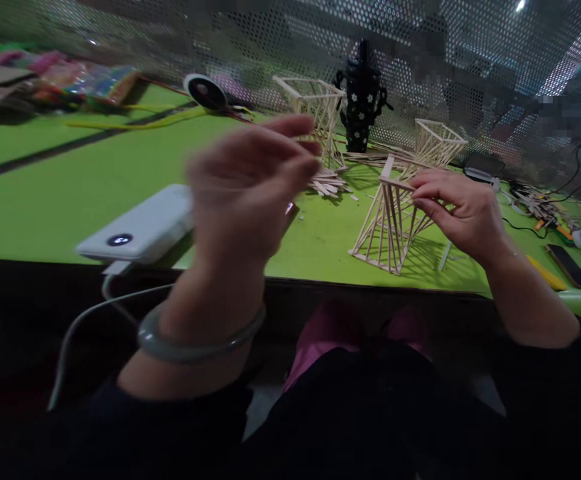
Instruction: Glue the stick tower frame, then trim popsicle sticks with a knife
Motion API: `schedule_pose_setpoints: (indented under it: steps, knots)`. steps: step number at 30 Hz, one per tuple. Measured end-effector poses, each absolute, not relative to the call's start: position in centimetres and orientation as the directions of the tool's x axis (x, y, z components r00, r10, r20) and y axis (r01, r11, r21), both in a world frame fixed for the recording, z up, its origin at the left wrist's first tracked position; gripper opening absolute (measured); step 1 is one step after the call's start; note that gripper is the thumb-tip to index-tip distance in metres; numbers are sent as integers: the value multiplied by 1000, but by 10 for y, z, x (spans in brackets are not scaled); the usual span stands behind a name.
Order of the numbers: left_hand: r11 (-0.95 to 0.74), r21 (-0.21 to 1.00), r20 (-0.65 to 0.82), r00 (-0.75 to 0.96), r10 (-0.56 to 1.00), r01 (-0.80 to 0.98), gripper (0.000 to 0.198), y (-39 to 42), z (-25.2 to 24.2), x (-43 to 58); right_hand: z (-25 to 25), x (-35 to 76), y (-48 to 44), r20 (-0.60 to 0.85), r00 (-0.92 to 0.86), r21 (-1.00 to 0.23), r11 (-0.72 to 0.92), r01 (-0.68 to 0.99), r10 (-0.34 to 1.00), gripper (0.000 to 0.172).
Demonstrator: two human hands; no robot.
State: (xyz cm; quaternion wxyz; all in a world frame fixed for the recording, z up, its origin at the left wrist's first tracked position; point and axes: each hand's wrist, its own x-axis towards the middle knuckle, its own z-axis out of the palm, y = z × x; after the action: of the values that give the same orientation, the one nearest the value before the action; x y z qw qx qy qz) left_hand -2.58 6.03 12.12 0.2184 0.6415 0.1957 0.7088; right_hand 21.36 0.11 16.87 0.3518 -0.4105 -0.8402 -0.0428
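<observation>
My left hand (247, 183) is raised above the table edge and smeared by motion, its fingers curled toward a thin wooden stick I can barely make out. My right hand (457, 210) pinches the top of a tilted frame of wooden sticks (387, 227) that stands on the green table (70, 193). A loose pile of sticks (327, 185) lies just behind my left hand. A grey bangle (195, 340) sits on my left wrist.
A white power bank (143, 230) with a cable lies at the front edge, left. Two more stick frames (315, 107) (437, 141) and a black flowered vase (363, 100) stand at the back by a perforated screen. A phone (569, 265), tools and wires lie at right.
</observation>
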Motion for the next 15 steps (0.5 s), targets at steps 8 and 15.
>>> schedule_pose_setpoints:
  steps: [8, 15]
  knots:
    - [-748, 662, 734, 159, 661, 53, 10, 75, 124, 22, 169, 213, 2, 625, -415, -212, 656, 725, 661, 16]
    - [-797, 602, 799, 32, 601, -48, 14, 58, 135, 13, 169, 213, 1, 627, -411, -218, 656, 722, 661, 16]
